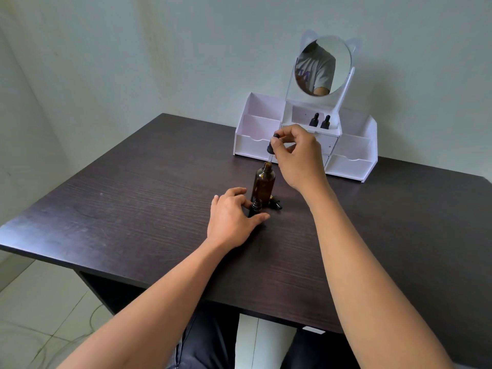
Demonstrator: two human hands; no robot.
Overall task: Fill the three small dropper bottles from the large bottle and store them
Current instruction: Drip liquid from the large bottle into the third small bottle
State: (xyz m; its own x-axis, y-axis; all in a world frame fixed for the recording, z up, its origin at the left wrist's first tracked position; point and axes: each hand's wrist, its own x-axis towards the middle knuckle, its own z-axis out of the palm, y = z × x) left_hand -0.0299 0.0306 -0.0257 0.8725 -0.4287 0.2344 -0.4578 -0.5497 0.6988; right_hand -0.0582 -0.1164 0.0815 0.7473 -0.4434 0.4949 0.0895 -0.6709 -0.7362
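Note:
A large amber bottle (263, 183) stands open in the middle of the dark table (133, 198). My right hand (298, 158) pinches a black dropper (272, 145) by its bulb, its glass tip right above the large bottle's mouth. In front of that bottle, my left hand (233, 215) grips a small dark dropper bottle (256, 206), which stands uncapped on the table. Two capped small dropper bottles (320, 120) stand side by side in the middle compartment of the white organizer (348, 161). A black cap (275, 203) lies just right of the large bottle's base.
The white organizer with drawers and a round cat-ear mirror (323, 65) stands at the table's back edge against the wall. The table's near edge runs above my lap. Tiled floor shows at the lower left.

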